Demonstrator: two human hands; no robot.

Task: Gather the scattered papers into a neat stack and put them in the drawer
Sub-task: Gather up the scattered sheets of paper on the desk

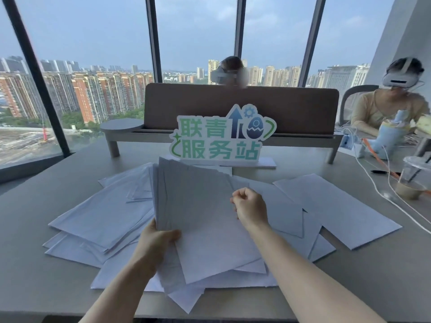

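Many white sheets of paper [100, 217] lie scattered over the grey desk [35, 264] in front of me. My left hand [158, 241] grips the lower left edge of a raised bundle of sheets [193, 194], thumb on top. The bundle tilts up toward the sign. My right hand [250, 207] hovers over the bundle's right side with its fingers curled into a fist; whether it pinches a sheet is hidden. More loose sheets [335, 206] spread out to the right. No drawer is in view.
A green-and-white standing sign [221, 134] stands behind the papers, in front of a brown desk divider [240, 106]. A plastic cup with a drink [412, 180] and white cables [377, 180] lie at the right. Two people with headsets sit beyond.
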